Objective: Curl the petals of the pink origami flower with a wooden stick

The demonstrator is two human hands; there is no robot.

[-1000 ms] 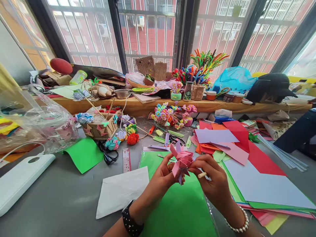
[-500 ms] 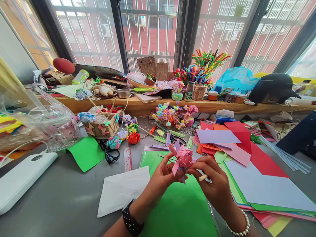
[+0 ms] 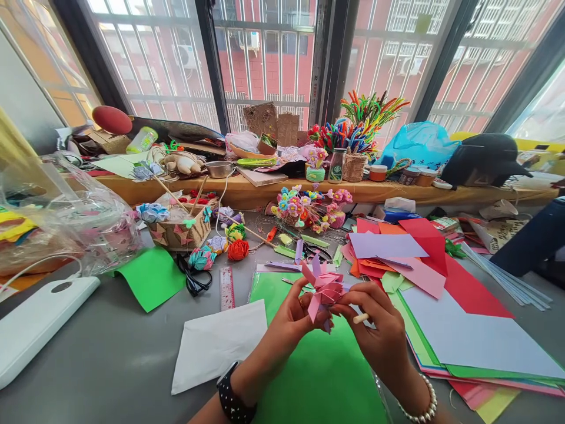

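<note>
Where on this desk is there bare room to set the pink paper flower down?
Bare grey table lies between the white paper sheet and the white device, near the left hand. The green sheet under both hands is open too. Right of the right hand, coloured paper stacks crowd everything.

No text, brand or number is clear enough to read. The ruler [image 3: 226,287] near the worktop's middle has marks too small to read. The bottle [image 3: 336,165] on the ledge has a green label, but it is too blurred to read.
</note>
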